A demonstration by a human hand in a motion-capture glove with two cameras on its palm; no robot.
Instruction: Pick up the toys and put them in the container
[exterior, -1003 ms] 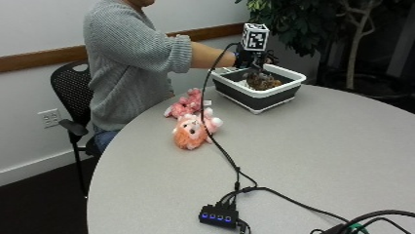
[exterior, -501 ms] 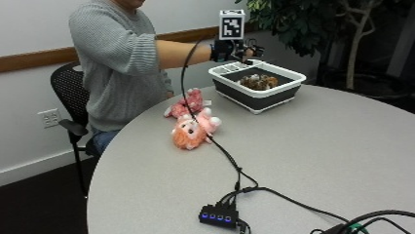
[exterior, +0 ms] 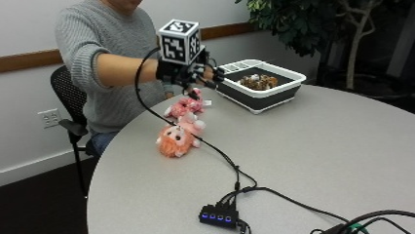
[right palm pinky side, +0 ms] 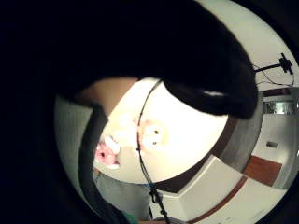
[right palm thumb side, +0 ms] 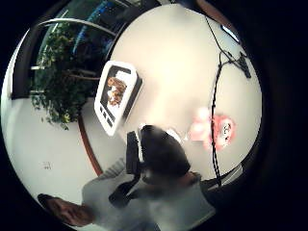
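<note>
Hovering gloved hand (exterior: 195, 75) above pink plush toys (exterior: 181, 126), container (exterior: 259, 92) beside

Grey ribbed knit sweater (exterior: 97, 44), black-gloved right hand (exterior: 191, 75).

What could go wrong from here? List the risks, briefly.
1. The glove's cable trails across the table right beside the orange plush toy; as the right hand comes down, it could drag or snag that toy.
2. The pink plush toy lies against the orange one, so a grip on one may drag the other.
3. Both toys lie near the table edge and could be knocked off.
</note>
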